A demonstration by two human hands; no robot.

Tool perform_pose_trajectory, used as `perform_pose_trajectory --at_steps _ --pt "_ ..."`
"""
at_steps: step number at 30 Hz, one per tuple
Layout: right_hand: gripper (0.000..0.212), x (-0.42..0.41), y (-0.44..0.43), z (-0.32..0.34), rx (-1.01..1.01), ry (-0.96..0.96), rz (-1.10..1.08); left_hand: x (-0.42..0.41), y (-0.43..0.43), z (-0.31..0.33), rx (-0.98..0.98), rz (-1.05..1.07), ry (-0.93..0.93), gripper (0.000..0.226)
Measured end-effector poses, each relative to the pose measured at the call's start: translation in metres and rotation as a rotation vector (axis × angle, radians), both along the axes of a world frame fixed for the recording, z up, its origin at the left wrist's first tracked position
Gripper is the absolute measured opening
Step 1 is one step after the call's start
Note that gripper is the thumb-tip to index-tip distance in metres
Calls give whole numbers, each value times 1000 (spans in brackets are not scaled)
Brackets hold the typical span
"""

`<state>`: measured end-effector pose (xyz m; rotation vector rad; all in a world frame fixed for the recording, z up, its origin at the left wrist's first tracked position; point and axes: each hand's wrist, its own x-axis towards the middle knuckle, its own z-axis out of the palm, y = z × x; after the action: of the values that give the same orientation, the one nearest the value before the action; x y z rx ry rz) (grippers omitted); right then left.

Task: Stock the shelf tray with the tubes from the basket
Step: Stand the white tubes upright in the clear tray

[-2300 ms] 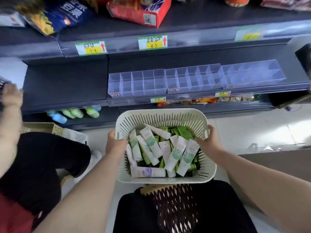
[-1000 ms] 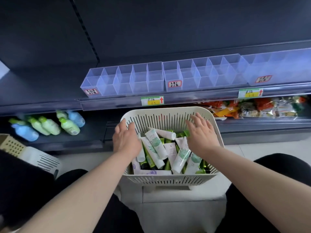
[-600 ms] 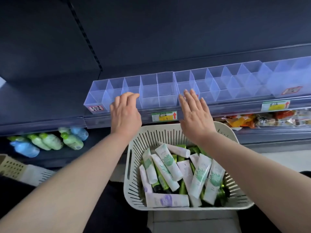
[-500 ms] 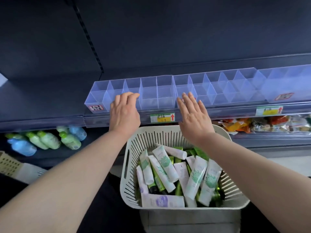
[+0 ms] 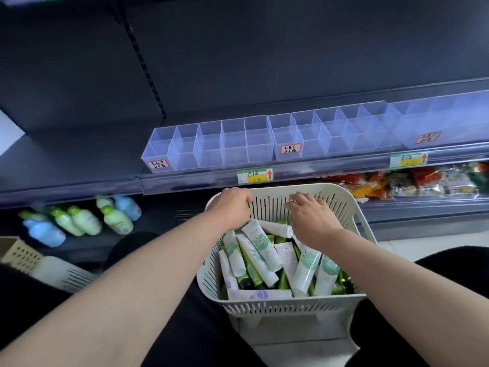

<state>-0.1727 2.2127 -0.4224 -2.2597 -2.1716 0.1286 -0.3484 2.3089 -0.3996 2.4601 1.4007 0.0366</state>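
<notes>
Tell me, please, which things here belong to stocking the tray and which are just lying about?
For the job: basket, tubes, clear tray on the shelf.
Lying about: bottles, snack packets, second basket, price tags.

On the dark shelf (image 5: 79, 154), set in a row along its front edge, three clear divided trays: a left tray (image 5: 209, 144) and a middle tray (image 5: 330, 133) side by side, a right tray (image 5: 436, 120) blurred toward the frame's edge, each with a red-bordered label (image 5: 291, 149) on its front wall. On the rail (image 5: 190, 182) under the shelf's lip, two green-and-yellow price tags (image 5: 254, 176) with red arrows. On the lower shelf (image 5: 158, 221), green and blue bottles (image 5: 79, 221) lying on their sides at left, bright snack packets (image 5: 410, 181) at right, under the middle and right trays.
</notes>
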Motion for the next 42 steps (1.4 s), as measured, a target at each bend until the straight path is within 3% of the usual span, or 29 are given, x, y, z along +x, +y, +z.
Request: perform_pose_trajectory --at_steps 6,10,17,24,26,28,32,38,42 --pt "44 -11 23 -30 -113 7 17 -8 19 -30 -106 163 -37 29" --pt "59 -39 52 -46 -188 10 137 -20 25 -47 -199 243 -76 38" --pt "63 -59 86 -59 -453 -125 292 -23 27 -58 -234 262 -105 45" --pt "66 -50 92 -60 -447 -162 268 -21 26 -65 -250 238 -98 45" --pt "73 -44 89 -53 -461 -98 172 -22 24 -68 -247 228 -72 42" --pt "76 -35 79 -47 -431 92 40 -21 22 -73 -261 226 -60 38" --pt "54 -15 43 -41 -373 447 -159 -10 11 -84 -320 204 0 33" --pt "30 0 10 -28 -176 565 -178 7 1 -94 -250 214 174 14" --pt "25 5 -3 -19 -70 584 -176 17 4 -97 -294 311 153 25"
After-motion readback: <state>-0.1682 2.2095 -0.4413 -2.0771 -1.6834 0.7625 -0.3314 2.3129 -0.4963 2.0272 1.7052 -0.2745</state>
